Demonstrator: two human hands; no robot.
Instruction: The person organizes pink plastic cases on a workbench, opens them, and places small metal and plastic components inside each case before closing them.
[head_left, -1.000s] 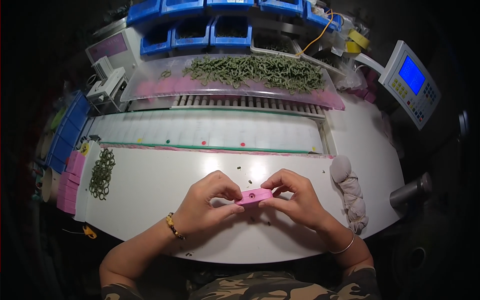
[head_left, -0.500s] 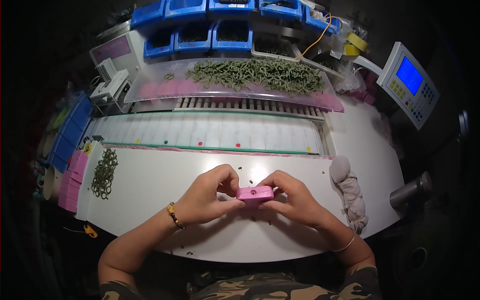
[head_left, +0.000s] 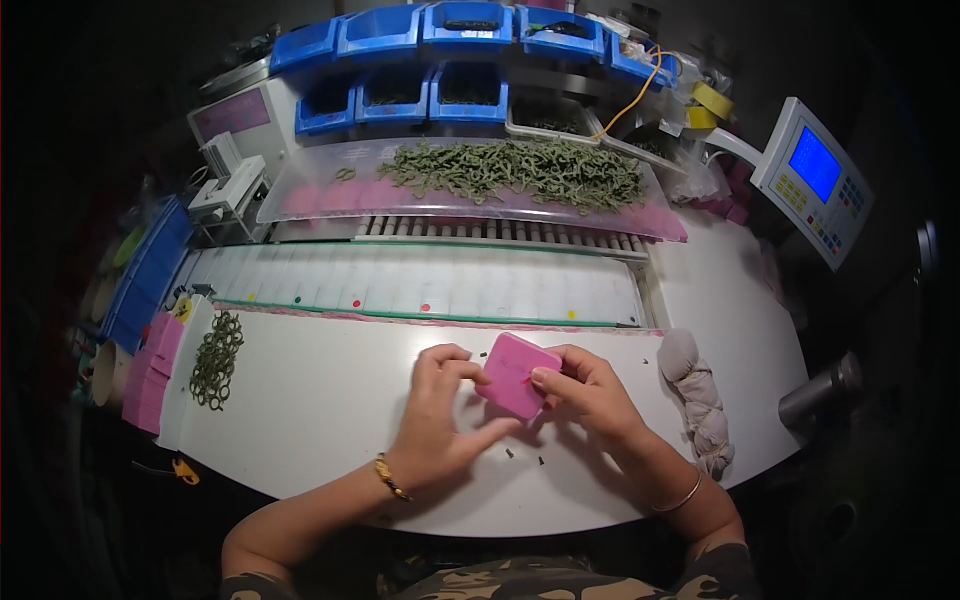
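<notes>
A pink rubber mould [head_left: 516, 372], a flat square block with rounded corners, is tilted with its broad face showing above the white table. My right hand [head_left: 590, 392] grips its right side, thumb pressed on the face and fingers partly hidden behind. At the mould's left side, my left hand [head_left: 440, 410] is open. Its thumb and fingers are spread around the left and lower corners, and I cannot tell whether the fingertips touch. Small dark green bits [head_left: 510, 454] lie on the table below the mould.
Green ring-shaped pieces [head_left: 217, 362] lie in a pile at left, beside pink blocks [head_left: 152, 375]. A wrapped cloth bundle [head_left: 694, 405] rests at right. Beyond the white slatted strip [head_left: 440, 285], a clear tray [head_left: 310, 185] holds many green pieces. Blue bins [head_left: 468, 92] and a keypad screen [head_left: 817, 172] stand behind.
The mould has turned from edge-on to show its broad face. My left hand has loosened from it and spread its fingers, while my right hand keeps hold. The whole view has shifted slightly.
</notes>
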